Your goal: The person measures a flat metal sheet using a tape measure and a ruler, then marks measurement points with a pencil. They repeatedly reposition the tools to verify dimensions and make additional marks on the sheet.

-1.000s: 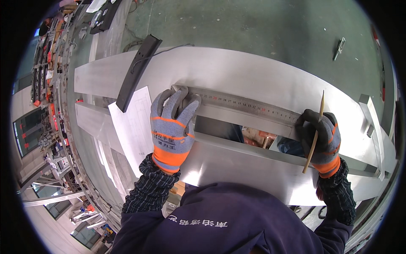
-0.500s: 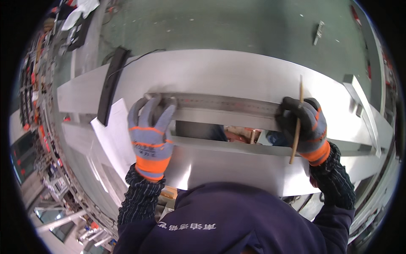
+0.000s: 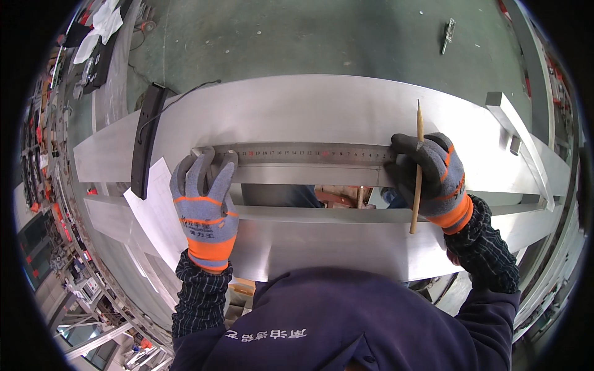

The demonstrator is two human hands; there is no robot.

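Observation:
A steel ruler (image 3: 303,153) lies lengthwise on a long silvery metal panel (image 3: 309,111), alongside its slot-like gap. My left hand (image 3: 207,213), in a grey and orange work glove, grips the ruler's left end with fingertips on its upper face. At the ruler's right end is my right hand (image 3: 442,179), gloved the same, with dark fingertips by the metal. Its fingers close round a thin wooden pencil (image 3: 416,207), held nearly upright in the picture with the pointed end away from me. The ruler's right tip is hidden beneath the glove.
A black bar (image 3: 145,145) with a cable crosses the panel's left part, near a white paper sheet (image 3: 162,213). On the right rests a metal profile (image 3: 523,142). A small tool (image 3: 448,36) lies on the green floor beyond. Shelves of parts line the far left.
The whole view has shifted, so panel, ruler and hands appear slightly farther left. The ruler and left fingers were blurred and are now sharp. Both hands keep their holds.

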